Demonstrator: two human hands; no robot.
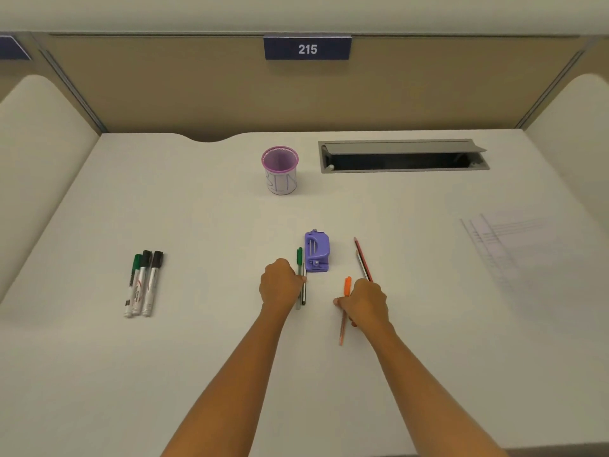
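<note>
The left hand [279, 285] curled its fingers on the green pen [299, 258], just left of the punch [317, 250]; the right hand [364, 305] pinched the orange pen [344, 311]; both pens lay near-to-far; the cup [280, 174] stood far ahead, nearer the left hand.

My left hand [280, 286] shows me only its back, so I cannot tell whether its curled fingers pinch the green pen [299, 258] beside them. My right hand [364, 305] covers the middle of the orange pen [347, 286] and the near ends of two pencils [362, 257]. The bottom edge cuts off both forearms. The writing on the purple cup [281, 183] and on the sheet [504, 239] is too blurred to read.
</note>
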